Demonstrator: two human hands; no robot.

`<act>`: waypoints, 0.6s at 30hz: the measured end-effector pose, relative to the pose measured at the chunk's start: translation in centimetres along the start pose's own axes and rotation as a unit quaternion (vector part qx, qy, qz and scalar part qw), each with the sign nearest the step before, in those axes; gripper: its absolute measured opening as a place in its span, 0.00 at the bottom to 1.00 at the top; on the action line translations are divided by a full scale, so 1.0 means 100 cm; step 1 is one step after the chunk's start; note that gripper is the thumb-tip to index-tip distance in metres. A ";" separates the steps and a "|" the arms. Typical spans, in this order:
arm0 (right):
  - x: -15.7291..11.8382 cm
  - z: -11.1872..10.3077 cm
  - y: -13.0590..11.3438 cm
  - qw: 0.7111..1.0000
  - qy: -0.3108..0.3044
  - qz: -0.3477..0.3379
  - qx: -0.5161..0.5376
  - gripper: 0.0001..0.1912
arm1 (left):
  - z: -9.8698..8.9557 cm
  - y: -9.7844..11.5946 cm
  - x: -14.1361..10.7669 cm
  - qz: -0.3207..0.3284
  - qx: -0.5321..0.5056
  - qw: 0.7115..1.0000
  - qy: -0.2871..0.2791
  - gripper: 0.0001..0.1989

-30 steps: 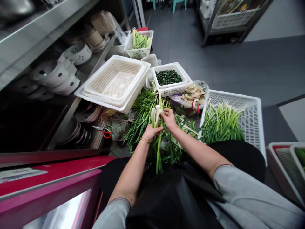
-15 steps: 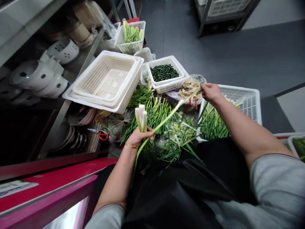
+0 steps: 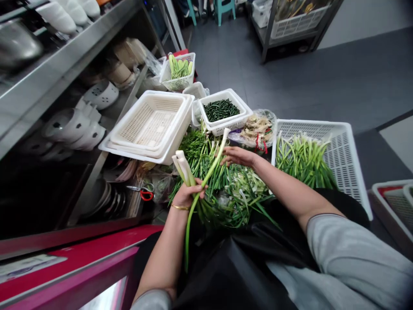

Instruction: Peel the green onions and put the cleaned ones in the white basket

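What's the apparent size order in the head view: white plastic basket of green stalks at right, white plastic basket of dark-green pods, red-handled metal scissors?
1. Right-hand white plastic basket
2. Dark-green pods' basket
3. Red-handled metal scissors

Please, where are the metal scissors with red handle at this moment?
In the head view, the red-handled metal scissors are left of the left hand, between the round, light-rimmed dishes and the clear plastic bag.

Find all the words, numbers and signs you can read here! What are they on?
No words, numbers or signs can be read.
Pale label on the red panel: too blurred to read.
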State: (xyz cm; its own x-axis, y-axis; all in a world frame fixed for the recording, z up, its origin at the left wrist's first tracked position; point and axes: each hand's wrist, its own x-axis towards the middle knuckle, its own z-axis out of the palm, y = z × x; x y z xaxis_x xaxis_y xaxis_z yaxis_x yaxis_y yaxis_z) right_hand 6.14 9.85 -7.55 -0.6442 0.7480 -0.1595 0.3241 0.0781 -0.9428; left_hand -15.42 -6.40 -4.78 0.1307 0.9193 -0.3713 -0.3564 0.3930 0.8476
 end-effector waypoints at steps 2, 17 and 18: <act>0.000 0.006 -0.026 0.986 -0.041 -0.083 0.141 0.21 | 0.007 -0.003 0.009 -0.007 0.008 1.000 0.003 0.16; -0.018 -0.049 -0.048 0.974 -0.013 -0.050 0.220 0.15 | 0.003 -0.038 0.002 0.036 -0.044 0.998 0.030 0.20; -0.019 -0.061 -0.038 0.965 0.065 -0.068 0.244 0.15 | -0.001 -0.039 0.000 0.038 -0.044 0.998 0.034 0.20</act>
State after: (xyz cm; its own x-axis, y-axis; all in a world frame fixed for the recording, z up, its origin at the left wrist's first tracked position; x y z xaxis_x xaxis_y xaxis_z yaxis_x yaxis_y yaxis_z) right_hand 10.32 12.18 -1.84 -0.5545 0.8320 -0.0162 -0.1434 -0.1148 -0.9830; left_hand -14.08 -7.94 -8.11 0.0386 0.9415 -0.3348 -0.4432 0.3164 0.8387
